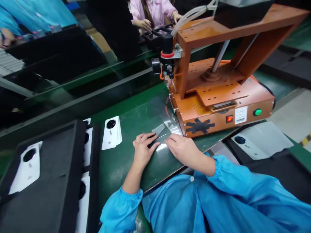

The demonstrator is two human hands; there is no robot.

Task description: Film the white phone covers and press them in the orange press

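On the green table top [128, 171], my left hand [143, 147] has its thumb and forefinger around the left end of a thin, grey, glossy panel [161, 136] with a bright edge line. My right hand [182, 149] has its fingertips pinched together at the panel's right end. A translucent film piece [159, 129] sticks up at the panel's far side. The panel's exact kind is hard to make out. Left of my hands lie white phone back covers [109, 137] with a round black camera area, one partly over another.
An orange press machine [223, 116] with a lit green button stands behind my right hand. A black foam tray [48, 181] with white covers is at left. Another cover [250, 145] under a translucent sheet lies at right. A person in pink [155, 16] works across the bench.
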